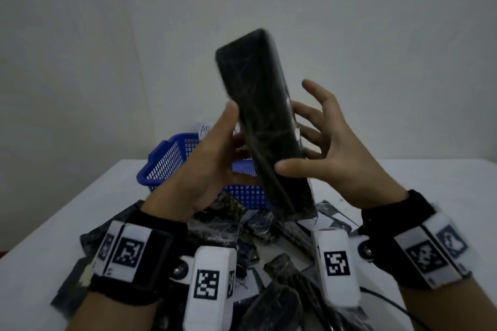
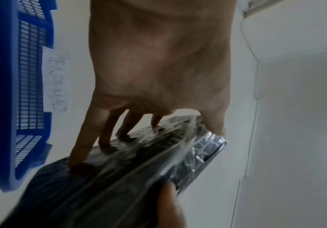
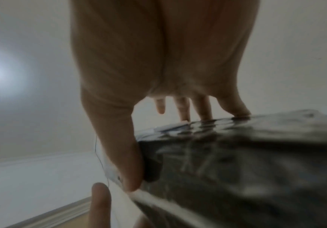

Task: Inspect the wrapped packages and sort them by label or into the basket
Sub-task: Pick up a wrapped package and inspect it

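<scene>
A long black package [image 1: 265, 121] wrapped in clear film stands tilted in the air above the table, between both hands. My left hand [image 1: 220, 142] grips its left side, thumb on the near face and fingers behind. In the left wrist view the fingers [image 2: 92, 138] press on the film-covered package [image 2: 119, 169]. My right hand [image 1: 322, 148] holds the right side, its thumb across the near face and its fingers spread behind. The right wrist view shows that thumb [image 3: 127, 162] against the package [image 3: 246, 162]. A white scrap [image 1: 297, 131] shows at the package's right edge. The blue mesh basket [image 1: 166, 161] stands behind the hands.
Several more dark wrapped packages [image 1: 269, 250] lie in a pile on the white table [image 1: 80, 209] near me. A handwritten paper label [image 2: 55, 81] sits by the basket [image 2: 8, 92]. A white wall stands behind the table. A thin black cable [image 1: 390, 303] runs off at the right.
</scene>
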Available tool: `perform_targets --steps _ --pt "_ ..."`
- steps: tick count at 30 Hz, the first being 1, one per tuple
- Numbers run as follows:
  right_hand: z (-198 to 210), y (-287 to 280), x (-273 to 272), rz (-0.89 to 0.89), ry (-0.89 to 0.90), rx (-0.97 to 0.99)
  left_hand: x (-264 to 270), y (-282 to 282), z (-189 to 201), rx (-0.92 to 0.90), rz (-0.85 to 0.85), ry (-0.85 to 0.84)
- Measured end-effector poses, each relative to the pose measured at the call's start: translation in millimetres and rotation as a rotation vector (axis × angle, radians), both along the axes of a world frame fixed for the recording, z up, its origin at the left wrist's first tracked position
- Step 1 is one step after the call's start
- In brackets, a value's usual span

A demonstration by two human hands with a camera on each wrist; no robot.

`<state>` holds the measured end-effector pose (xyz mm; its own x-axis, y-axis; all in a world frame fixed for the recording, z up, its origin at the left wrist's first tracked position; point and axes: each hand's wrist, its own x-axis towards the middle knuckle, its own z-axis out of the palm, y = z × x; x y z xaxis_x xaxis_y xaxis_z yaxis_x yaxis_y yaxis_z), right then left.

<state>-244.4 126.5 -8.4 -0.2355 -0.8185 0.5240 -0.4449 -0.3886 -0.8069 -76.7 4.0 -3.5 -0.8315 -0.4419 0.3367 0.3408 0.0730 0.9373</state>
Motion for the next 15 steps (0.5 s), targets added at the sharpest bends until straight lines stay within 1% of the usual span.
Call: perform_targets --steps 2,4,7,9,10,12,14,15 --pt "-0.8 -0.7 3.5 0.038 0.092 0.026 2.6 -2.1 -0.5 0.077 -0.062 0.032" --pt "0.5 -1.2 6.7 0.036 0.181 0.034 5.9 -4.9 -1.2 0.148 -0.151 0.083" --pt "3.0 1.4 2.0 0.03 0.282 0.034 7.1 -10.0 -4.5 0.238 -0.307 0.148" --pt "5.3 6.2 -4.4 0.037 0.33 0.056 8.9 -10.2 -3.4 0.311 -0.363 0.191" --pt "6.3 8.6 -6.1 0.033 0.346 0.059 9.4 -9.2 -1.7 0.331 -0.343 0.194" --pt "6.2 9.4 -5.0 -0.035 0.404 0.034 7.0 -5.7 0.8 0.281 -0.202 0.168" --pt "2.6 4.2 -5.3 -0.15 0.461 0.007 1.7 -0.5 2.2 0.136 -0.059 0.152" --pt "0.2 1.5 -7.0 -0.199 0.46 0.015 -1.7 1.6 1.8 0.064 -0.019 0.153"
